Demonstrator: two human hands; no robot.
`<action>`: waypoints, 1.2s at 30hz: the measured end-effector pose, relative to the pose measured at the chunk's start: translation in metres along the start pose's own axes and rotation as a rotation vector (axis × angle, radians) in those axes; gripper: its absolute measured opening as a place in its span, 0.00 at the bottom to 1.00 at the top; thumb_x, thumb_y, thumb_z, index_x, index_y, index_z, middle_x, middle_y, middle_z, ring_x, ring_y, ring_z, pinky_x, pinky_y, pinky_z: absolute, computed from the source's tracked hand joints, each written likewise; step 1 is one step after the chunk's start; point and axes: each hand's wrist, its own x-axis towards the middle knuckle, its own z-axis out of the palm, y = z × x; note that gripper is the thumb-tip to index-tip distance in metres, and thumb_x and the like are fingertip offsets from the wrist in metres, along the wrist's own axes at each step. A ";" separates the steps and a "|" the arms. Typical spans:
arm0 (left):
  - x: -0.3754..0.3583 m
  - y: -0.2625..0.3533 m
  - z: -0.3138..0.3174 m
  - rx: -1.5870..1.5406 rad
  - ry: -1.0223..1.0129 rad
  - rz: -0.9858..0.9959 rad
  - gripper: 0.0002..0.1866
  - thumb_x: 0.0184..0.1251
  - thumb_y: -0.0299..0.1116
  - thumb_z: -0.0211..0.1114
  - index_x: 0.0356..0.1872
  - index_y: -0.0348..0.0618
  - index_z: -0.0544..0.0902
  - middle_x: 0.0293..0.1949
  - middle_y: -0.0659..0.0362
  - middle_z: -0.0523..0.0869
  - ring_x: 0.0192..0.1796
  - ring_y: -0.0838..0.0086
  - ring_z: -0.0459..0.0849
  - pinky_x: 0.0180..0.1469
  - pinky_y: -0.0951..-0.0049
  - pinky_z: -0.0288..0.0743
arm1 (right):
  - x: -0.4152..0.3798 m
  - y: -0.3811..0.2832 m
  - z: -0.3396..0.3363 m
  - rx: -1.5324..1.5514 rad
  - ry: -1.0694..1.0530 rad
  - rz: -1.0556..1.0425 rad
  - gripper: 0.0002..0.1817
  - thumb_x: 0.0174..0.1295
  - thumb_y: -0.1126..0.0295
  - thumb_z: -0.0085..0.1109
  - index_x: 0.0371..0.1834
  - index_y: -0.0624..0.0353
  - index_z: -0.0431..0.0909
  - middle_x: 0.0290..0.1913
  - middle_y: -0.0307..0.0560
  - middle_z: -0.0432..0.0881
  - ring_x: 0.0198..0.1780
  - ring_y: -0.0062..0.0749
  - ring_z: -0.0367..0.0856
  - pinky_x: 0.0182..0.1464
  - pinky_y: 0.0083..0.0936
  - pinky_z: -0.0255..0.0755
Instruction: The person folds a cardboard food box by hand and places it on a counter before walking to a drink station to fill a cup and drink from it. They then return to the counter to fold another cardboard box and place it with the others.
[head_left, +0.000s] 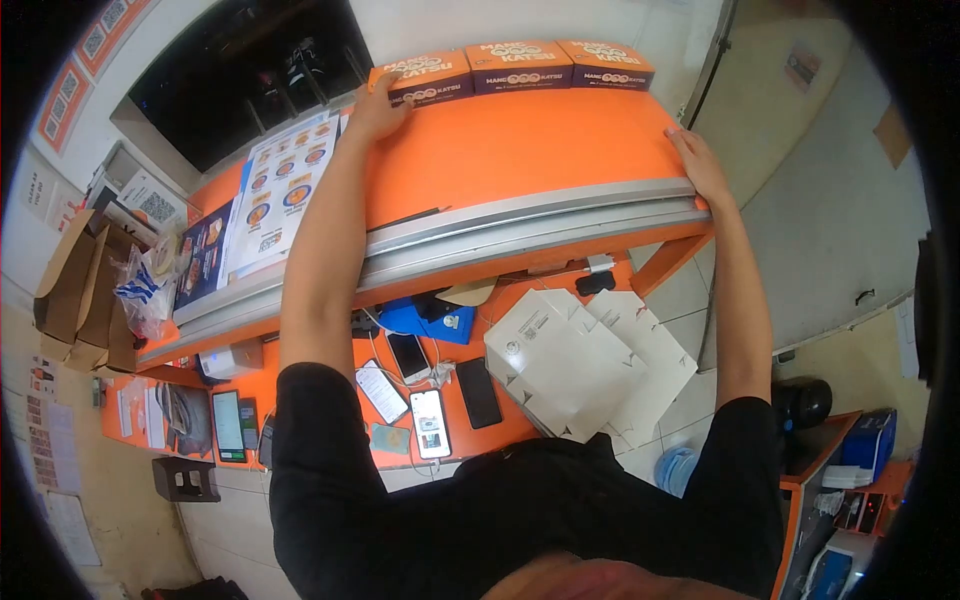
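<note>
Three orange-and-purple cardboard food boxes, a left box, a middle box and a right box, stand in a row at the back of the orange counter top. My left hand grips the near left corner of the left box, thumb at its front and a finger against its end. At the counter's right edge lies my right hand, fingers stretched over the orange surface, holding nothing. Left of my left forearm are printed menu sheets. A thin dark stick rests along the front rail.
On the lower shelf lie several phones, including a white-screened phone and a black phone, plus cables and flat white packaging. Open brown cartons stand at the counter's left end. A metal rail edges the counter.
</note>
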 end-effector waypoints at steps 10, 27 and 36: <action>0.001 -0.007 -0.002 0.057 0.137 0.030 0.52 0.54 0.54 0.79 0.78 0.56 0.59 0.74 0.25 0.59 0.79 0.32 0.53 0.77 0.45 0.58 | -0.003 -0.009 -0.003 0.011 0.010 0.053 0.38 0.72 0.37 0.47 0.63 0.64 0.79 0.67 0.58 0.79 0.69 0.50 0.75 0.71 0.35 0.63; -0.221 0.162 -0.062 -0.482 0.249 0.457 0.16 0.67 0.25 0.70 0.54 0.37 0.80 0.55 0.49 0.81 0.57 0.63 0.81 0.58 0.65 0.76 | -0.009 -0.011 -0.005 -0.052 0.025 0.060 0.40 0.69 0.30 0.43 0.66 0.52 0.80 0.65 0.58 0.80 0.67 0.53 0.77 0.69 0.42 0.68; -0.502 0.275 0.041 -0.383 -0.885 -0.342 0.16 0.71 0.30 0.68 0.58 0.42 0.81 0.53 0.53 0.86 0.52 0.66 0.87 0.48 0.69 0.83 | -0.041 -0.015 -0.043 -0.160 -0.209 0.004 0.39 0.72 0.33 0.40 0.70 0.52 0.75 0.75 0.55 0.69 0.72 0.60 0.68 0.72 0.48 0.64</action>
